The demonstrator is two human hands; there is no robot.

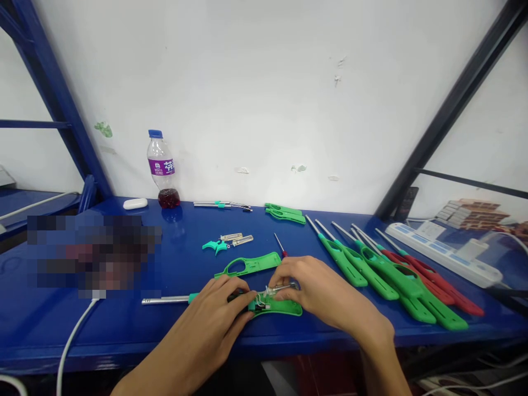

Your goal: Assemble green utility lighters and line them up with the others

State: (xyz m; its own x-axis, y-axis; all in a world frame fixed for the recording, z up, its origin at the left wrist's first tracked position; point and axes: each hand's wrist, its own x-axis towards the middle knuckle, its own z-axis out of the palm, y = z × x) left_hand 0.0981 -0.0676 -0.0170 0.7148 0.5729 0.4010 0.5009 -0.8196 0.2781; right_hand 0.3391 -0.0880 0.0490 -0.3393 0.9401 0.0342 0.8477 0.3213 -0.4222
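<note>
My left hand [225,311] presses an opened green gas lighter [289,309] against the blue table, its metal tube [167,300] pointing left. White wires and a black part show inside the shell. Pinched in my right hand [315,291] is a clear fuel tank [282,288], just above the shell's right part. Behind my hands lies the other green half shell [258,264]. A red-handled screwdriver [280,245] lies beyond my right fingers. Farther back are two clear fuel tanks [241,240] and turquoise triggers [215,246].
Several green lighters [371,258] and red lighters [441,280] lie at right beside a white power strip [445,253]. Near the wall are a drink bottle [163,170], a white case [135,204], metal tubes [220,204] and green shells [284,213]. A white cable [76,330] hangs over the front edge.
</note>
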